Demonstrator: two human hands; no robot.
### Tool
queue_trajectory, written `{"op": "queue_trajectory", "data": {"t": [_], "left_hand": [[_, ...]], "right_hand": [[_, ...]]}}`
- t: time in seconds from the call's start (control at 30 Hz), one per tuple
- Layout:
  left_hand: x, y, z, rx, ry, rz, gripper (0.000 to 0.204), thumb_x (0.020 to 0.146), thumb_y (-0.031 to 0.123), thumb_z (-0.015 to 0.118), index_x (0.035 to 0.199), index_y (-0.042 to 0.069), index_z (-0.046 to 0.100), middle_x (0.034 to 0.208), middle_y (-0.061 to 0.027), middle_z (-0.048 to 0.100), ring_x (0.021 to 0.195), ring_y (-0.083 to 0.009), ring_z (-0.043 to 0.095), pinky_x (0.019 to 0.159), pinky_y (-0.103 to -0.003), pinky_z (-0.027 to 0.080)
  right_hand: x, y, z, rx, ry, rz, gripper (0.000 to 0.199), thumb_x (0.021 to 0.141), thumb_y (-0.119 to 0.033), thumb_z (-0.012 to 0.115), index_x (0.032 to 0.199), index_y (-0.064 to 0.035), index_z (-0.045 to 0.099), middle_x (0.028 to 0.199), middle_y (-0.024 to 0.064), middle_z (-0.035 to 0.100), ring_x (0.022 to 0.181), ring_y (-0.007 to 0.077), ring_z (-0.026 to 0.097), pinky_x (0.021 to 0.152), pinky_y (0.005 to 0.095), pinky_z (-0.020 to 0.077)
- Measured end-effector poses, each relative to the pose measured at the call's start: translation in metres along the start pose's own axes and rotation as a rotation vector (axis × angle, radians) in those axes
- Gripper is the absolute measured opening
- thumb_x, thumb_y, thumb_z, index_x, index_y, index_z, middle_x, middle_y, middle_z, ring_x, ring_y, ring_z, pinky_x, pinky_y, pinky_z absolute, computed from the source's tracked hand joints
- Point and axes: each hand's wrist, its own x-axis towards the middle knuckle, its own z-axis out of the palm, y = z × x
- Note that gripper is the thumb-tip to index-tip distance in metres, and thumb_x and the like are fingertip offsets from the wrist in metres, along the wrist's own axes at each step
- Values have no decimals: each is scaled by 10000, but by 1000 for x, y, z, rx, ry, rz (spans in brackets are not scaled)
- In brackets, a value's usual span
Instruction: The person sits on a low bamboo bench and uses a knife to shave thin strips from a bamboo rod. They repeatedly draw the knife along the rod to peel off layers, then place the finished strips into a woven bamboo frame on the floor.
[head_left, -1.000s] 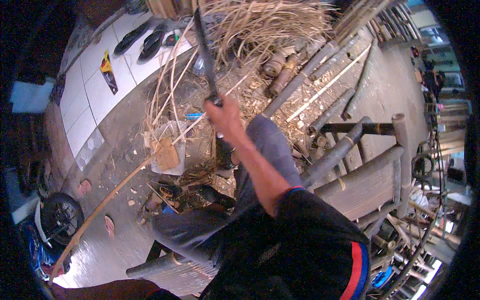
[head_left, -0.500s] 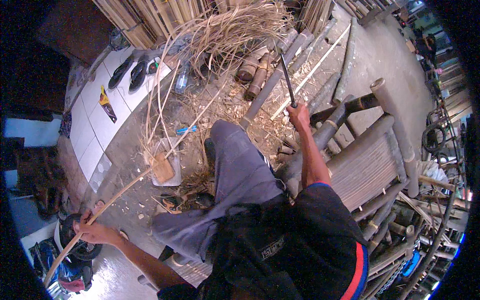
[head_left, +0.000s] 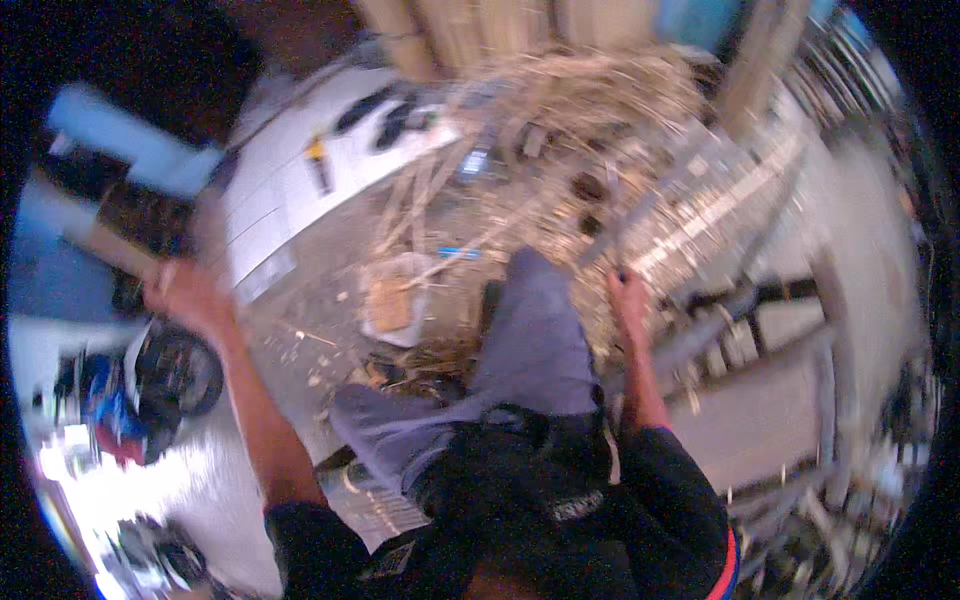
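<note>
Bamboo strip [head_left: 118, 247] held out at the person's left, knife [head_left: 624, 272] at the right.
The strip's long axis slants from the left hand [head_left: 190, 295] toward the view's upper left, that hand's fingers closed around its lower visible part. The right hand [head_left: 628, 296] curls its fingers round the knife's dark handle; blur hides where the blade points.

One left hand [head_left: 187, 293], one right hand [head_left: 630, 293], two dark sandals [head_left: 364, 109], one brown block [head_left: 392, 304], one small blue object [head_left: 459, 254]
</note>
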Motion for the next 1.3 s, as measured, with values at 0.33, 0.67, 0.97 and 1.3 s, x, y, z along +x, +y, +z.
{"op": "queue_trajectory", "data": {"t": [0.33,0.67,0.97,1.3], "left_hand": [[11,77,-72,-1026,-438,-196,348,1020,340,491,1268,109,568,664,-122,551,588,-185,508,567,-367,428],[-97,142,-75,-1100,-747,-290,392,985,344,479,961,-29,600,770,-171,629,683,-268,576,652,-421,461],[-162,117,-118,-1287,-844,-487,394,1019,293,469,1234,-20,572,969,-268,650,883,-324,648,816,-399,483],[-202,72,-157,-1161,-948,-286,367,1026,281,483,1232,-5,585,731,-128,538,679,-159,511,653,-345,455]], "right_hand": [[10,-214,-1,3,-38,-482,321,792,-222,736,1036,-81,583,919,205,680,819,421,650,689,501,508],[-86,-356,19,-64,-416,-990,310,791,-311,710,937,-52,623,775,195,694,718,394,684,654,517,546],[-69,-348,42,-256,-434,-1064,329,828,-350,670,958,-49,644,780,195,698,720,390,696,651,508,564],[-15,-307,66,-288,-296,-1014,297,810,-332,686,956,-75,667,733,177,681,672,375,685,604,473,558]]}}
